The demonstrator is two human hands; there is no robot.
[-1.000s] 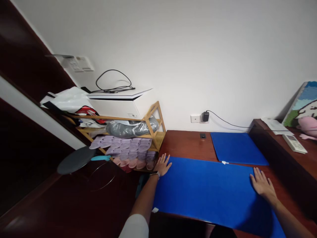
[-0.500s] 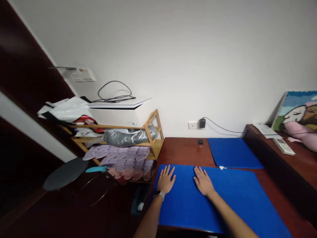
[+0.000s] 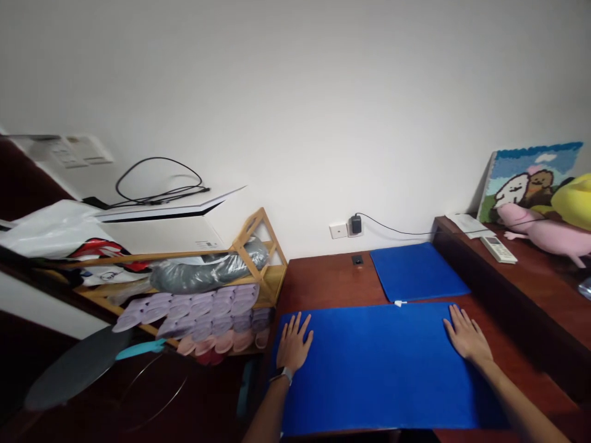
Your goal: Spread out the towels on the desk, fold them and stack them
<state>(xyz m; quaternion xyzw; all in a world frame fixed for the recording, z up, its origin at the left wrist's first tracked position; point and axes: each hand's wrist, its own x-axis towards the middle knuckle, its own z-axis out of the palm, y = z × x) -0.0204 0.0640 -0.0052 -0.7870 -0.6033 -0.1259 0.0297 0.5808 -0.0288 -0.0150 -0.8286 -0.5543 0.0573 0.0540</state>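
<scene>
Blue mat (image 3: 373, 369) beneath both hands (image 3: 293, 344)

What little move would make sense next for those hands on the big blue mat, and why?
Perhaps draw the right hand gently nearer the body, palm flat: it lies by the far right corner of the large blue mat, the left hand by the far left one, and neither covers the near edge.
</scene>
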